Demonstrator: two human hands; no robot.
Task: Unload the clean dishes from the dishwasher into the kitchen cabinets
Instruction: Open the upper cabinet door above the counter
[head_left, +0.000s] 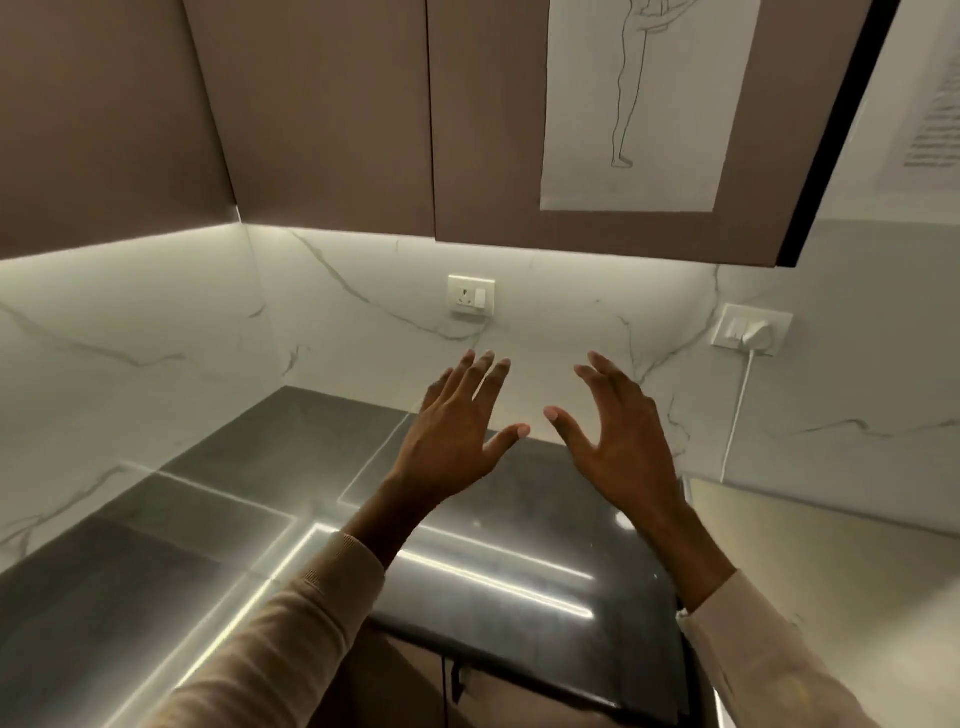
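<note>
My left hand (457, 421) and my right hand (618, 426) are raised side by side above the dark glossy countertop (218, 545), fingers spread and holding nothing. Brown upper cabinet doors (322, 114) hang closed above them. No dish and no dishwasher is in view.
A line drawing on white paper (639, 104) is stuck on the right cabinet door. The marble backsplash (363, 322) carries a wall socket (471, 296) and, further right, a socket with a white plug and cable (753, 332). A beige surface (810, 551) lies at the right.
</note>
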